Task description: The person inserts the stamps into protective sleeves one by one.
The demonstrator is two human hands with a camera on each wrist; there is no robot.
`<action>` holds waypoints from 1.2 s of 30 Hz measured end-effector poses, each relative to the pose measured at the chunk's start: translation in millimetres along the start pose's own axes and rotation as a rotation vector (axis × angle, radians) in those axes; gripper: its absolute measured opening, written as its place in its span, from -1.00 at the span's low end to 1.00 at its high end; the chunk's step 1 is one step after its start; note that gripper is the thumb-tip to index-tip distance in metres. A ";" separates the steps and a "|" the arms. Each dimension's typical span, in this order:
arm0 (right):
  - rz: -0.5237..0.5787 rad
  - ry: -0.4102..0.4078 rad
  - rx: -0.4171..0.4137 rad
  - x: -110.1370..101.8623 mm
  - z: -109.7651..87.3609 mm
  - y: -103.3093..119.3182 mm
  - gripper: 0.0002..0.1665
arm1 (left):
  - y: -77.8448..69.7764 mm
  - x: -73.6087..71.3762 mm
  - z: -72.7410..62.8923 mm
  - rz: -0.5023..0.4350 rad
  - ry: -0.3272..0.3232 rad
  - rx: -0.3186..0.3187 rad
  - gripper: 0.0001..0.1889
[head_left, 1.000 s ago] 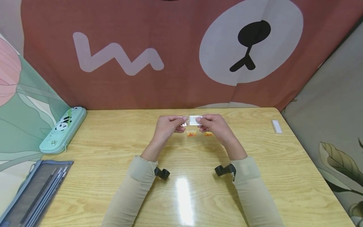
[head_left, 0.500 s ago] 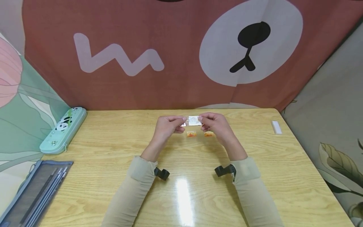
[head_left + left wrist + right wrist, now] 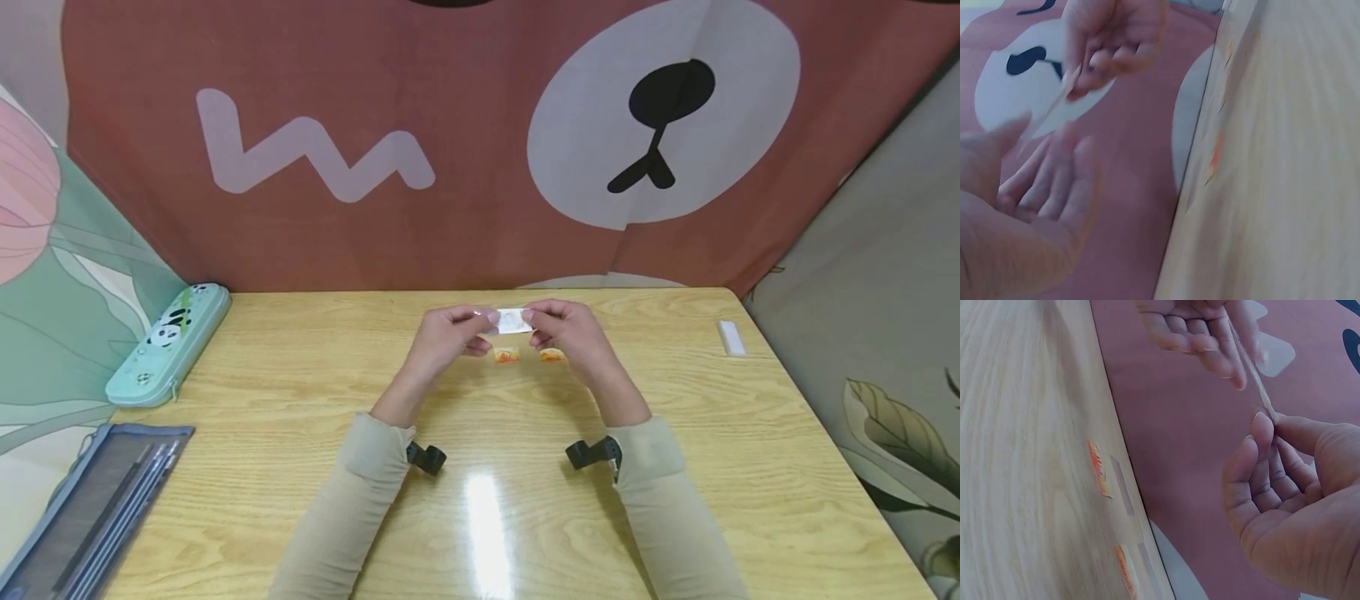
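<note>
Both hands are raised over the far part of the table (image 3: 480, 500). Between them spans a small white square card (image 3: 514, 321) with faint printing, seen as a thin edge in both wrist views. My right hand (image 3: 567, 329) pinches its right edge between thumb and forefinger. At the left edge, my left hand (image 3: 450, 332) pinches with thumb and forefinger, where a shiny see-through margin shows. Two small orange printed pieces lie on the tabletop below the hands: an orange piece on the left (image 3: 507, 355) and another orange piece (image 3: 552, 355) beneath the right hand.
A mint panda pencil case (image 3: 168, 343) lies at the far left, with a grey mesh pouch (image 3: 97, 508) of pencils nearer. A white eraser-like block (image 3: 732, 338) sits at the far right. A bear-print cloth (image 3: 465, 242) hangs behind the table.
The white card has shifted slightly left. The gap between it and the left fingers has closed, and the left thumb is now at its edge. The orange pieces have stayed put.
</note>
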State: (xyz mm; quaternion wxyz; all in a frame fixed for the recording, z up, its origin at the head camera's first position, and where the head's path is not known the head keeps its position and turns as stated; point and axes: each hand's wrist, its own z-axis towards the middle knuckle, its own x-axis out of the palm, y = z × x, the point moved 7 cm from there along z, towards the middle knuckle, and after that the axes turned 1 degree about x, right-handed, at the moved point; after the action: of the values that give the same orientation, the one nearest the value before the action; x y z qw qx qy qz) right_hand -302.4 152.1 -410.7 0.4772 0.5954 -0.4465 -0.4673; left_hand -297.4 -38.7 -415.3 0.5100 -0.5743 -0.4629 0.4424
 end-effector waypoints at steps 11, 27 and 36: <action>0.022 -0.028 0.003 -11.7 -0.6 1.7 -0.60 | -22.5 -4.8 -5.2 0.480 0.048 0.328 -0.51; 0.051 -0.038 0.022 -7.8 -1.2 1.6 -0.58 | -20.5 -0.8 -4.5 0.511 0.021 0.359 -0.54; 0.068 -0.030 0.031 -12.7 -2.0 3.5 -0.54 | -24.6 -3.1 -5.8 0.507 0.001 0.353 -0.54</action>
State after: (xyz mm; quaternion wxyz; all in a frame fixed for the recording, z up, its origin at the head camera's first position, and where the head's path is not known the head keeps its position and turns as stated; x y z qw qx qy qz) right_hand -302.8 164.3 -405.4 0.4769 0.5801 -0.4809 -0.4525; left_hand -294.3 -41.4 -390.2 0.4757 -0.5742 -0.2206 0.6288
